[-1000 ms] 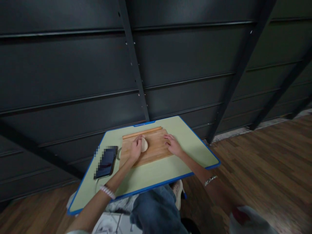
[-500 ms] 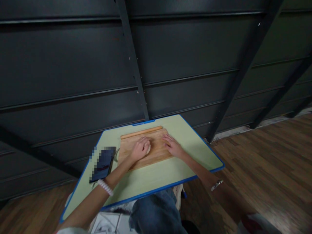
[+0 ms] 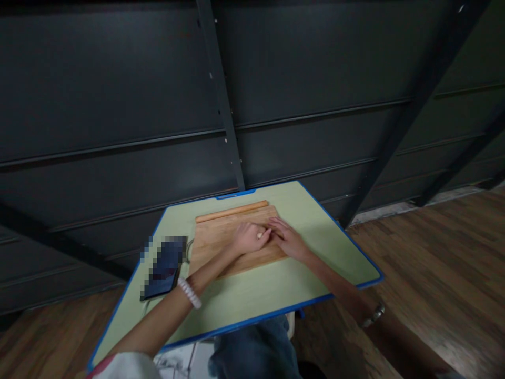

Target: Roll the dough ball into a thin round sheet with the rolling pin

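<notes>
My left hand is curled over the right part of a wooden board, closed on a small pale lump of dough. Most of the lump is hidden by the fingers. Close beside it is my right hand, fingers stretched out over the board's right edge. The two hands nearly meet, and whether they touch I cannot tell. Along the board's far edge lies a wooden rolling pin.
The board rests on a small pale green table with a blue rim. A dark tablet or phone, partly pixelated, lies left of the board. Behind the table stands a dark panelled wall; wooden floor stretches to the right.
My left hand has moved right across the board with the pale lump, up to my right hand. The right hand has stayed near the board's right edge. The view has shifted slightly.
</notes>
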The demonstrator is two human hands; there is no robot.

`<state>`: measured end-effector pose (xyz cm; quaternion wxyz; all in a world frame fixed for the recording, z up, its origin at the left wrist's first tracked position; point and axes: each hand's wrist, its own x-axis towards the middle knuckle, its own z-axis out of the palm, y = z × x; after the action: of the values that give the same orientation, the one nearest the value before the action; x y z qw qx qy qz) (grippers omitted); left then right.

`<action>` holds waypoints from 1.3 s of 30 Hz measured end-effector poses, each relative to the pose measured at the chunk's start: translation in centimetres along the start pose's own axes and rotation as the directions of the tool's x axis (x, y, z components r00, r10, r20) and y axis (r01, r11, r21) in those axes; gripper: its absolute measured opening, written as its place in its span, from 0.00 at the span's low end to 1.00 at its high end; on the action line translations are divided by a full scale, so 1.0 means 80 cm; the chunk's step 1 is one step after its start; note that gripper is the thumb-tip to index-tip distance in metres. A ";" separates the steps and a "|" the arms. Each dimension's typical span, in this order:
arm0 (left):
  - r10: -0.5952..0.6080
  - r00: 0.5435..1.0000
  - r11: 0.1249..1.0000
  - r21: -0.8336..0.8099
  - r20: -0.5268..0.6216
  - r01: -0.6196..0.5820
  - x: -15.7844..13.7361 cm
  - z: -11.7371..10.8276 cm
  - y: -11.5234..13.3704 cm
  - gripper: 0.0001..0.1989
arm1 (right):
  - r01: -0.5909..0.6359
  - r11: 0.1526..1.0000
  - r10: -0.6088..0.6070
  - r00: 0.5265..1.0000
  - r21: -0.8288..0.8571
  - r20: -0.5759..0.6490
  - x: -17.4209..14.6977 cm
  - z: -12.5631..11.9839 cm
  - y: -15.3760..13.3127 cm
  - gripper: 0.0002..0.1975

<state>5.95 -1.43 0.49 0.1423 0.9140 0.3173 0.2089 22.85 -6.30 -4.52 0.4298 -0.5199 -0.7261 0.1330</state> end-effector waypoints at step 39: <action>0.116 0.984 0.973 -0.182 -0.138 -0.140 -0.036 -0.022 0.009 0.18 | -0.025 0.997 0.018 0.996 -0.080 -0.083 0.002 0.003 0.004 0.15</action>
<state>3.46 -3.61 1.44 0.1953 0.8997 0.2445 0.3045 22.87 -5.96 -4.83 0.4364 -0.5495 -0.7071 0.0868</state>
